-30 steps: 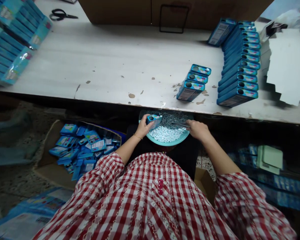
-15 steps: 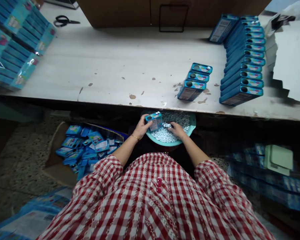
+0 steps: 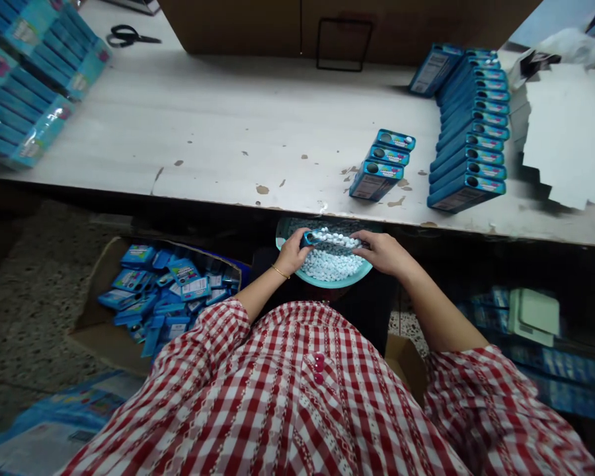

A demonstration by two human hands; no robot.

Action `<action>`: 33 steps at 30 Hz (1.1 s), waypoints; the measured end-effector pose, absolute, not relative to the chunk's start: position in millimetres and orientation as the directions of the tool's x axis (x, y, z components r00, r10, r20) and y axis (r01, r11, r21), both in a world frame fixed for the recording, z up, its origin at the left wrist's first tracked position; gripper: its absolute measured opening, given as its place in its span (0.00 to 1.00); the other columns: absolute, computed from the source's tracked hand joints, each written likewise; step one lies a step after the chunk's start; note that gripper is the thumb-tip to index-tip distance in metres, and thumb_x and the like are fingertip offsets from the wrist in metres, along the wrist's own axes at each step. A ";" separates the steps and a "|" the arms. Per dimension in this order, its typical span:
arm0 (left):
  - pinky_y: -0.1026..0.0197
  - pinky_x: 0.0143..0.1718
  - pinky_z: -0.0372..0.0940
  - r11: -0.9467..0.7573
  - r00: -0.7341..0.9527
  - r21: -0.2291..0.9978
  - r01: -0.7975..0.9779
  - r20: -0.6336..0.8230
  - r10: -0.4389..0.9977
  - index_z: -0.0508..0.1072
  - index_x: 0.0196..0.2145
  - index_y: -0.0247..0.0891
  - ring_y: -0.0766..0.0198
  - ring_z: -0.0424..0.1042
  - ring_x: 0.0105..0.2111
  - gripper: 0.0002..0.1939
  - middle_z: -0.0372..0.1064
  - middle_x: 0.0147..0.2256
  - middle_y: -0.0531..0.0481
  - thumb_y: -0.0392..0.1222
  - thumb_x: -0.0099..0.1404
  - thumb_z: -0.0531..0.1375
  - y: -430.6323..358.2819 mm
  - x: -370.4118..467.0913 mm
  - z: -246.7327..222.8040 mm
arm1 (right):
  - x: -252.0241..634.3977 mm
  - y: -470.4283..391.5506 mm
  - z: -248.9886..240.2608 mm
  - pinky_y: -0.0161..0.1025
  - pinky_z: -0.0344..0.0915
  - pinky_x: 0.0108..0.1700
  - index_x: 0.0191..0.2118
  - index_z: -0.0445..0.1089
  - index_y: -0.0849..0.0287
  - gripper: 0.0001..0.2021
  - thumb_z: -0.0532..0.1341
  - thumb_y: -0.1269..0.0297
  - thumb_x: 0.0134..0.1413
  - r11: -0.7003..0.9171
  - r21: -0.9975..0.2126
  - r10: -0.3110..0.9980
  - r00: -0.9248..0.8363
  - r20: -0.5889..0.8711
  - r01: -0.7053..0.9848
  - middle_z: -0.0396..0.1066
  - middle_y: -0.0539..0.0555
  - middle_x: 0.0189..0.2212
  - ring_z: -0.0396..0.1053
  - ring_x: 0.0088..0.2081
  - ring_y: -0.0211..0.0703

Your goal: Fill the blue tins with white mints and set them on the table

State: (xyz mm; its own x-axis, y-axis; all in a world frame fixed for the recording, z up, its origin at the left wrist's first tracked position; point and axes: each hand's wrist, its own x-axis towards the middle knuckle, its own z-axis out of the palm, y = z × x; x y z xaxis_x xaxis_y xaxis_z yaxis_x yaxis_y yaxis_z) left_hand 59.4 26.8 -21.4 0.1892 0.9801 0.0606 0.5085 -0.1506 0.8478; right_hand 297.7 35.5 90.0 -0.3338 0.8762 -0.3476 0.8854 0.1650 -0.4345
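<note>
Place: packing workshop, by its look
Bench (image 3: pixel 228 132): long, white top, chipped and stained
Row (image 3: pixel 476 139): many identical printed blue boxes, stood side by side
Packs (image 3: pixel 32 112): more blue boxes, bundled in shiny clear wrap
Carton (image 3: pixel 96 297): on floor (image 3: pixel 30 284), heaped with loose boxes
Bowl (image 3: pixel 337 284): bulk white pellets (image 3: pixel 334 266)
Scissors (image 3: pixel 123 36): lying on bench

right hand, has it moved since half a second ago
Yes: the right hand has moved to the right, judged against the three blue printed boxes standing on the white table.
</note>
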 end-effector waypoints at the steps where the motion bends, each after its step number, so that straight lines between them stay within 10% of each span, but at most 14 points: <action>1: 0.56 0.49 0.63 -0.166 0.204 0.839 0.518 0.067 0.977 0.64 0.48 0.36 0.57 0.68 0.46 0.19 0.68 0.46 0.44 0.37 0.57 0.57 26.8 62.6 -20.9 | 290.2 36.3 99.4 0.42 0.63 0.44 0.51 0.68 0.54 0.18 0.58 0.62 0.53 0.191 -0.344 0.872 -0.320 -0.370 0.919 0.74 0.55 0.43 0.70 0.43 0.49; 7: 0.55 0.51 0.62 -0.199 0.246 0.813 0.547 0.072 0.967 0.64 0.48 0.35 0.56 0.68 0.47 0.19 0.68 0.46 0.42 0.37 0.58 0.56 26.3 68.5 -21.5 | 253.1 37.4 132.0 0.46 0.64 0.40 0.52 0.66 0.56 0.18 0.54 0.61 0.55 0.326 -0.024 0.844 -0.302 -0.443 0.945 0.72 0.60 0.45 0.70 0.43 0.55; 18: 0.55 0.49 0.61 0.080 0.016 0.958 0.275 -0.088 0.996 0.63 0.44 0.38 0.60 0.67 0.42 0.19 0.66 0.40 0.48 0.41 0.54 0.61 33.2 50.2 -43.1 | 316.1 35.4 52.7 0.44 0.64 0.42 0.50 0.67 0.54 0.16 0.57 0.62 0.56 0.102 -0.016 0.855 -0.096 -0.511 0.995 0.71 0.60 0.47 0.70 0.43 0.52; 25: 0.58 0.47 0.64 0.369 0.085 0.911 -0.184 -0.359 0.930 0.58 0.38 0.39 0.67 0.67 0.39 0.21 0.64 0.37 0.53 0.50 0.53 0.63 39.3 60.3 -65.7 | 252.8 36.8 -52.0 0.41 0.62 0.47 0.52 0.67 0.58 0.17 0.53 0.64 0.59 -0.071 -0.290 0.841 -0.099 -0.532 0.954 0.72 0.63 0.46 0.69 0.47 0.50; 33: 0.58 0.50 0.61 0.143 0.060 0.989 0.037 -0.145 0.988 0.59 0.48 0.39 0.63 0.66 0.43 0.25 0.64 0.43 0.49 0.49 0.56 0.61 25.2 32.3 -39.3 | 270.0 37.3 -62.6 0.37 0.62 0.46 0.51 0.67 0.60 0.18 0.58 0.65 0.55 -0.054 -0.534 0.871 -0.221 -0.439 0.844 0.72 0.56 0.45 0.69 0.44 0.43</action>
State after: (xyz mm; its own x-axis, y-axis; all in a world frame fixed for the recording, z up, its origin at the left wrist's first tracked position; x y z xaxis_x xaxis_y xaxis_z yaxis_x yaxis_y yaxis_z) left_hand 32.3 25.2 -39.3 0.0605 0.9876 -0.1451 0.0374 0.1430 0.9890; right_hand 270.0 37.3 -62.6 -0.2214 0.8709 -0.4388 0.8439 -0.0544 -0.5337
